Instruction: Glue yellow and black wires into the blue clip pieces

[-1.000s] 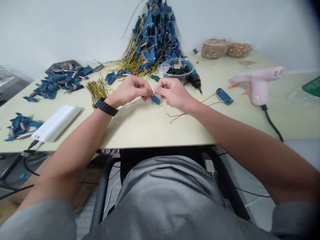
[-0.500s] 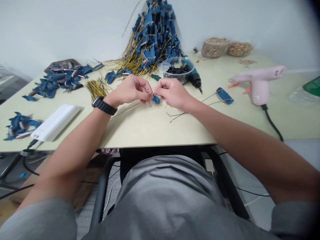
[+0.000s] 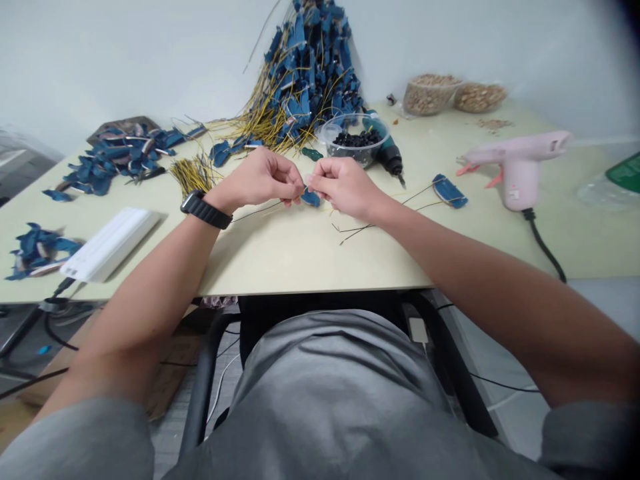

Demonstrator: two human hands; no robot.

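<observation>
Above the front middle of the table my left hand pinches a thin wire, whose loose end trails back toward the wrist. Fingertip to fingertip with it, my right hand is closed too; whatever it pinches is too small to make out. A small blue piece shows just below and between the fingertips. Right of my hands lies another blue piece with wires crossing it, their bent dark ends reaching under my right wrist.
Behind stand a heap of wired blue pieces, a clear tub of black bits and a power drill. A pink glue gun is at right. Yellow wires, loose blue pieces and a white power block are at left.
My left hand has shifted slightly left, and the wire in it now shows more clearly as a dark line. My right hand has hardly moved.
</observation>
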